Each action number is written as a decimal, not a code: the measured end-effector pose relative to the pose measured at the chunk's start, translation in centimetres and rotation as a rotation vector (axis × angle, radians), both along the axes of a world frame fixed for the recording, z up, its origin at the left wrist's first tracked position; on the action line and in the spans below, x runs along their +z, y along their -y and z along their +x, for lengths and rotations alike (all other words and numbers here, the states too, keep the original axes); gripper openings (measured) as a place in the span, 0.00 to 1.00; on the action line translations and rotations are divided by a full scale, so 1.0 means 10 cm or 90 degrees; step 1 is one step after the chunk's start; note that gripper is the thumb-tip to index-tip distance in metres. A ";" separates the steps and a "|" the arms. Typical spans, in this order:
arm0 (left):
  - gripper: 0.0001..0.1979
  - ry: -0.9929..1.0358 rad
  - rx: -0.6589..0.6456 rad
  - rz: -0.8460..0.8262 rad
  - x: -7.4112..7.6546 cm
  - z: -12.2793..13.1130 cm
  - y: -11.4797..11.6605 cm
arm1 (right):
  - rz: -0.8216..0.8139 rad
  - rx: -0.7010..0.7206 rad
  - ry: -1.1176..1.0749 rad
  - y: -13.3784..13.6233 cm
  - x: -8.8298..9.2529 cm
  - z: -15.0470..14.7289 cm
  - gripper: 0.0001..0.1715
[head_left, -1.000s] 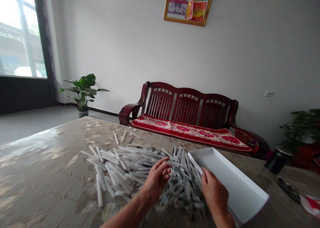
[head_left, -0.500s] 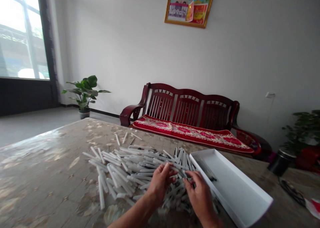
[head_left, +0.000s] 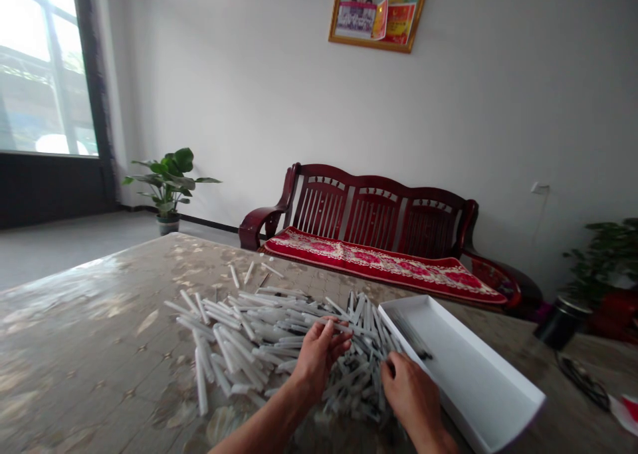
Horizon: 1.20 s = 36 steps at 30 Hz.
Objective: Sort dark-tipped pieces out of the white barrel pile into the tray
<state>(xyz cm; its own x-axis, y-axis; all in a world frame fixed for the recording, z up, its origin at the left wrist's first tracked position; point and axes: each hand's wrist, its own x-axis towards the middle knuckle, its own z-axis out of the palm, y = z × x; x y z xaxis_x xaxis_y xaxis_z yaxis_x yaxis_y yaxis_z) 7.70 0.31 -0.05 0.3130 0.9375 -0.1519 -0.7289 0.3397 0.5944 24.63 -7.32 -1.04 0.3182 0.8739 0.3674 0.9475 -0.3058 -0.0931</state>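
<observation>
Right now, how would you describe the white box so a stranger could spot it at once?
Find the dark red wooden bench by the wall, then the patterned table in front of it. On that table, right of the heap of slim pale sticks and near the right hand, lies the white box. Unlike those loose sticks, it is broad, open-topped and low-walled.

Bare hands and forearms.
The person's left hand (head_left: 319, 354) and right hand (head_left: 411, 387) are uncovered, the left forearm (head_left: 274, 414) likewise.
</observation>
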 end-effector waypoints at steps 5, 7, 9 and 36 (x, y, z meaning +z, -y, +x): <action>0.04 0.023 0.019 -0.050 0.06 -0.02 -0.02 | 0.096 -0.037 0.020 0.08 0.14 0.13 0.16; 0.04 0.030 0.026 -0.071 0.07 -0.02 -0.02 | 0.157 -0.050 0.008 0.14 0.22 0.19 0.16; 0.06 0.037 0.032 -0.084 0.08 -0.02 -0.03 | 0.222 -0.064 -0.020 0.19 0.28 0.24 0.16; 0.09 -0.015 -0.006 -0.049 0.09 -0.02 0.01 | 0.404 0.082 -0.481 0.17 0.19 0.01 0.19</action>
<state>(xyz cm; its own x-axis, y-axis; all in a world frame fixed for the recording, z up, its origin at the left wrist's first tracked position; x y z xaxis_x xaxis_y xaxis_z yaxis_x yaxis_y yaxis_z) 7.48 0.18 0.80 0.3178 0.9198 -0.2302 -0.7113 0.3918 0.5836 24.69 -9.07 0.90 0.5778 0.6303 0.5185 0.5944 0.1104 -0.7966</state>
